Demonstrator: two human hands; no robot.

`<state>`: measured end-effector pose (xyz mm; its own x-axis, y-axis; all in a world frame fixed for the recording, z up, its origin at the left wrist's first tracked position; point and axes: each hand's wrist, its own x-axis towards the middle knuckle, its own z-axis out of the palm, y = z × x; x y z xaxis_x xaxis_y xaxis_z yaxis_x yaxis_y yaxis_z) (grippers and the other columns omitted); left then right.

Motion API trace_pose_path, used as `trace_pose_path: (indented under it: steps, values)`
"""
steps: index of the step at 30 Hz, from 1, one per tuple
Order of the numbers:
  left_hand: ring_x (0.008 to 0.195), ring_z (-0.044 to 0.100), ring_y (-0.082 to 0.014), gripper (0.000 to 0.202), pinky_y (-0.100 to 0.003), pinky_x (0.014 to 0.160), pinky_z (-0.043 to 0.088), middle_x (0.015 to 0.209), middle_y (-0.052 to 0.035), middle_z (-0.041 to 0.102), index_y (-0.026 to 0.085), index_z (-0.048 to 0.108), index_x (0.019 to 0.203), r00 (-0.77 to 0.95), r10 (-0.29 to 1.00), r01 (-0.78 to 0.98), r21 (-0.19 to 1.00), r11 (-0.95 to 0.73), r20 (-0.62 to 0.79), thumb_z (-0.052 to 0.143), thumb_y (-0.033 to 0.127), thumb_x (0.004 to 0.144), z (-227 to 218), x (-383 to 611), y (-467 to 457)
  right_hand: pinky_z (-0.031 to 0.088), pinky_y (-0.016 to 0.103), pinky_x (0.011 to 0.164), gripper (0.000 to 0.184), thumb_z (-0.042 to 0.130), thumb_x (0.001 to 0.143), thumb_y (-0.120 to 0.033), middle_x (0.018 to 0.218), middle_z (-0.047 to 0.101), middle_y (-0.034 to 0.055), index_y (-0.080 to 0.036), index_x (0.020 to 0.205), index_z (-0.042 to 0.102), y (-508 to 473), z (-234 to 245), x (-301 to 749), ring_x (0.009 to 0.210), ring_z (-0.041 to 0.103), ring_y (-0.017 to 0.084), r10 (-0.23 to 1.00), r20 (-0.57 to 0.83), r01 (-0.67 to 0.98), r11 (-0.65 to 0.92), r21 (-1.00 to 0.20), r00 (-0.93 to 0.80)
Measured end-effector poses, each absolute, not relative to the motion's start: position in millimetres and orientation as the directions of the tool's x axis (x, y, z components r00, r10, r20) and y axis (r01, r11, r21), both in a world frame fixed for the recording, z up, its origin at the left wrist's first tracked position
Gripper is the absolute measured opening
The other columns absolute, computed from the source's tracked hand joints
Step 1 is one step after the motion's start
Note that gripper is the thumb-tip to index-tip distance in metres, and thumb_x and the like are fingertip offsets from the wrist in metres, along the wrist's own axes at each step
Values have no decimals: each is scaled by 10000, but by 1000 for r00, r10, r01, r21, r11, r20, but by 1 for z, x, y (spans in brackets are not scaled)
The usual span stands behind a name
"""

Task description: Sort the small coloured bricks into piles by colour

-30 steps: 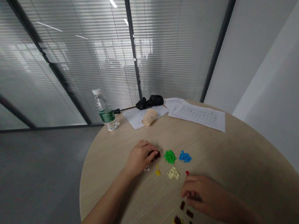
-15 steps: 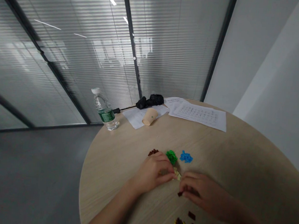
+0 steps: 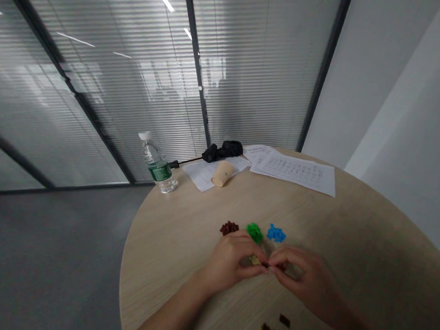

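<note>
Left hand (image 3: pixel 234 262), right hand (image 3: pixel 304 279) closer together, fingers (image 3: pixel 279 262) pinched on a dark brick (image 3: pixel 266 264); water bottle (image 3: pixel 158 168) beyond.

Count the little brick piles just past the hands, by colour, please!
Dark brown brick pile: 1
Green brick pile: 1
Blue brick pile: 1
Total: 3

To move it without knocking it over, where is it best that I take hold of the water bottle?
Probably grip the water bottle around its straight body, at the green label, coming from the left: it stands upright, and a black cable end lies close on its right.
</note>
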<state>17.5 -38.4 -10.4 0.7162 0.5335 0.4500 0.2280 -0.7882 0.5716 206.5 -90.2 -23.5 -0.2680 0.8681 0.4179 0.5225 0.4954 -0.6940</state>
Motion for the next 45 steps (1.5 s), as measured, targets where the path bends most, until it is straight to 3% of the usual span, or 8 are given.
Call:
trace_pose_path:
  steps: [8, 15, 21, 27, 37, 45]
  values:
    - [774, 580, -149, 120, -266, 731, 446, 784, -29, 686, 171, 668, 839, 710, 577, 314, 551, -773, 404, 591, 264, 847, -1, 1, -25, 481, 236, 638, 155, 485, 821, -189, 815, 689, 38, -194, 882, 628, -93, -16, 206, 653, 617, 133, 886, 368, 572, 464, -676, -284]
    - [799, 589, -178, 125, -286, 712, 446, 830, -35, 687, 208, 697, 866, 459, 855, 759, 393, -519, 241, 579, 205, 828, -4, -30, 0, 384, 256, 610, 128, 527, 753, -150, 648, 617, 7, -184, 649, 593, -97, -7, 216, 639, 556, 147, 855, 12, 747, 459, -482, -518]
    - [853, 586, -205, 97, -300, 732, 441, 839, -46, 672, 201, 683, 854, 395, 894, 846, 294, -444, 213, 600, 192, 806, -10, -26, 2, 331, 240, 583, 65, 608, 650, -185, 619, 579, -21, -182, 604, 562, -101, -6, 217, 605, 508, 129, 848, -133, 784, 400, -474, -512]
    - [845, 587, -196, 95, -291, 725, 436, 842, -32, 664, 215, 662, 863, 365, 915, 878, 262, -400, 172, 574, 213, 827, -10, -24, 2, 323, 226, 588, 60, 582, 665, -145, 633, 572, -27, -179, 625, 552, -101, -7, 217, 621, 502, 120, 825, -115, 740, 423, -523, -554]
    - [872, 568, -200, 106, -287, 732, 441, 864, -32, 663, 212, 667, 844, 427, 884, 863, 207, -461, 190, 572, 171, 821, -15, -22, 6, 338, 234, 626, 76, 604, 632, -128, 653, 583, -34, -187, 640, 556, -103, -9, 214, 660, 512, 128, 790, -121, 712, 459, -531, -600]
    - [873, 561, -188, 116, -279, 743, 444, 894, -31, 656, 214, 672, 840, 400, 893, 864, 239, -443, 207, 560, 186, 832, -15, -25, 5, 340, 238, 603, 56, 572, 678, -138, 656, 581, -16, -179, 644, 557, -101, -7, 214, 651, 518, 136, 813, -101, 726, 446, -524, -573]
